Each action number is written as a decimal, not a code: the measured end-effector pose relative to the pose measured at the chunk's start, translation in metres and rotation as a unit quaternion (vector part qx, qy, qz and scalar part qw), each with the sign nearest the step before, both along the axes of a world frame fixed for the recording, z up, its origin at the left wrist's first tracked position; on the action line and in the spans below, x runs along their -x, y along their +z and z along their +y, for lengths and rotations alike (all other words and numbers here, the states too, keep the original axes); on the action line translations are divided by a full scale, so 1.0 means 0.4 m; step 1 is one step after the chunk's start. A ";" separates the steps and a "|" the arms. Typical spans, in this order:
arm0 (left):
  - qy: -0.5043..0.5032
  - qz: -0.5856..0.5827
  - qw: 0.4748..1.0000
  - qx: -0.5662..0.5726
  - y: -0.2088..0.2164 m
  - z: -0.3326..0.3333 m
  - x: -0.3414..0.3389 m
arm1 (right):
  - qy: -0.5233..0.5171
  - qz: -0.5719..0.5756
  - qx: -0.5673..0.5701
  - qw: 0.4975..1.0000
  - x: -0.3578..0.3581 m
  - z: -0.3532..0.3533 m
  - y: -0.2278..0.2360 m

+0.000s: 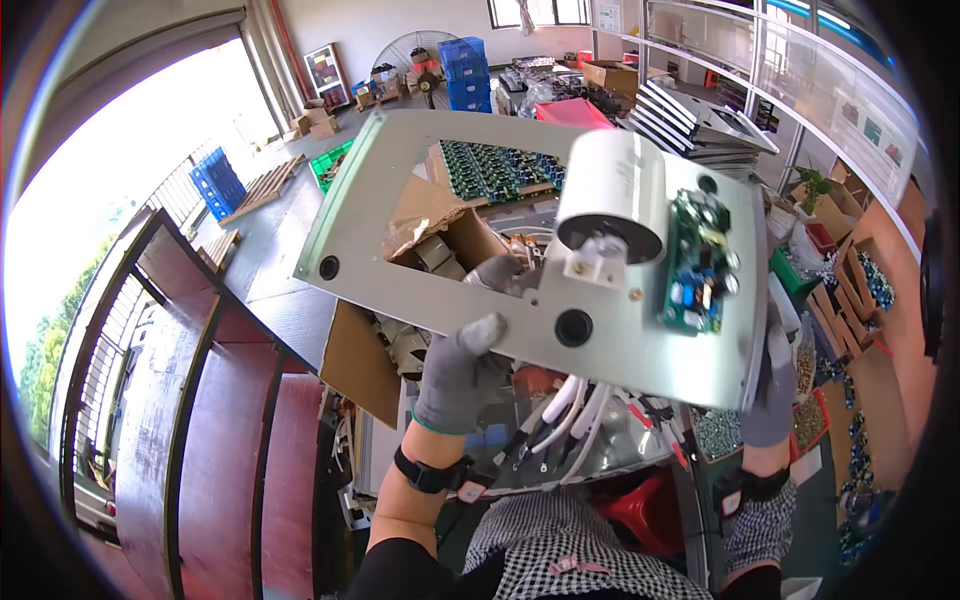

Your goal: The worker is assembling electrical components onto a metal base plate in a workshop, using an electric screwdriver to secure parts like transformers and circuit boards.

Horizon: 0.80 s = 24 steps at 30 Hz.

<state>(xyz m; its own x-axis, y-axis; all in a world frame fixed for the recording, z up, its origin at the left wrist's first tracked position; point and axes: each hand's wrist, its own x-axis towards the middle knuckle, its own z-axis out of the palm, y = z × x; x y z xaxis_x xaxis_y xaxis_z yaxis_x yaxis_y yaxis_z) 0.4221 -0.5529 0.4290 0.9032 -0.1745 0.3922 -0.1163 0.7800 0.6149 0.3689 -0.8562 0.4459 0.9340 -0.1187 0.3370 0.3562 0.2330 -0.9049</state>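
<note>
Both my hands, in grey gloves, hold up a pale metal panel [635, 350], tilted in front of me. My left hand [460, 365] grips its near edge beside a large cutout, thumb on the face and fingers showing through the opening. My right hand [773, 385] is closed on the right edge, its fingers partly hidden. A large white cylindrical capacitor [617, 180] is fixed on the panel by a bracket. To its right sits a green circuit board [698, 265] with blue and dark components. Black round grommets [573, 327] dot the panel.
Under the panel, white cables [563, 410] with black and red ends lie on the bench. A cardboard box [365, 365] and rows of circuit boards [495, 170] are beyond. Bins of small screws [718, 430] stand at right. Dark-framed reddish shelving [215, 450] is at left.
</note>
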 end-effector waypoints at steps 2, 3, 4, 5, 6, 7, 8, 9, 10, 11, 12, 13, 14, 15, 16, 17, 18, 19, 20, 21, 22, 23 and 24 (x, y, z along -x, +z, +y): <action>0.062 -0.030 0.997 0.043 0.028 0.085 -0.082 | 0.060 -0.042 -0.009 0.997 -0.111 0.098 0.032; 0.088 -0.038 0.994 0.061 0.058 0.121 -0.112 | 0.126 -0.046 -0.062 0.989 -0.132 0.135 0.048; 0.082 -0.066 0.992 0.076 0.047 0.174 -0.176 | 0.148 -0.023 -0.074 0.986 -0.142 0.155 0.035; 0.087 -0.076 0.990 0.082 0.035 0.212 -0.231 | 0.169 -0.022 -0.086 0.982 -0.134 0.167 0.015; 0.114 -0.083 0.986 0.088 0.038 0.237 -0.267 | 0.165 0.009 -0.075 0.983 -0.128 0.176 -0.019; 0.131 -0.094 0.982 0.099 0.045 0.245 -0.308 | 0.153 0.034 -0.062 0.986 -0.115 0.170 -0.039; 0.123 -0.097 0.983 0.098 0.007 0.292 -0.365 | 0.145 0.029 -0.064 0.987 -0.101 0.159 -0.059; 0.131 -0.085 0.982 0.104 -0.054 0.367 -0.425 | 0.145 0.077 -0.067 0.984 -0.084 0.147 -0.081; 0.137 -0.073 0.982 0.111 -0.087 0.402 -0.460 | 0.143 0.124 -0.070 0.979 -0.074 0.128 -0.099; 0.187 -0.062 0.976 0.092 -0.097 0.370 -0.459 | 0.122 0.122 -0.073 0.982 -0.070 0.097 -0.124; 0.212 -0.027 0.974 0.080 -0.156 0.430 -0.475 | 0.104 0.151 -0.069 0.981 -0.060 0.073 -0.144; 0.214 -0.032 0.971 0.097 -0.182 0.448 -0.481 | 0.080 0.181 -0.064 0.978 -0.048 0.042 -0.163; 0.188 -0.027 0.970 0.150 -0.215 0.480 -0.504 | 0.051 0.184 -0.066 0.979 -0.040 0.010 -0.191; 0.168 -0.021 0.965 0.201 -0.235 0.519 -0.508 | 0.047 0.187 -0.071 0.979 -0.031 -0.018 -0.206; 0.173 -0.011 0.962 0.211 -0.250 0.529 -0.509 | 0.020 0.194 -0.087 0.977 -0.020 -0.045 -0.223; 0.179 0.000 0.959 0.221 -0.266 0.540 -0.507 | -0.005 0.201 -0.101 0.974 -0.010 -0.059 -0.237; 0.176 0.002 0.963 0.203 -0.263 0.537 -0.496 | -0.025 0.208 -0.126 0.970 -0.013 -0.065 -0.249; 0.176 0.006 0.964 0.199 -0.257 0.532 -0.492 | -0.026 0.213 -0.129 0.968 -0.015 -0.071 -0.260; 0.206 0.078 0.959 0.179 -0.245 0.534 -0.484 | -0.027 0.214 -0.136 0.967 -0.016 -0.077 -0.270; 0.237 0.150 0.946 0.159 -0.229 0.524 -0.467 | -0.027 0.215 -0.142 0.966 -0.016 -0.084 -0.277; 0.211 0.158 0.961 0.087 -0.234 0.530 -0.463 | -0.025 0.220 -0.143 0.965 -0.013 -0.088 -0.282; 0.214 0.161 0.960 0.084 -0.239 0.514 -0.446 | -0.014 0.220 -0.139 0.965 -0.008 -0.091 -0.286; 0.142 0.177 0.971 0.075 -0.228 0.467 -0.434 | -0.006 0.217 -0.135 0.967 -0.009 -0.099 -0.286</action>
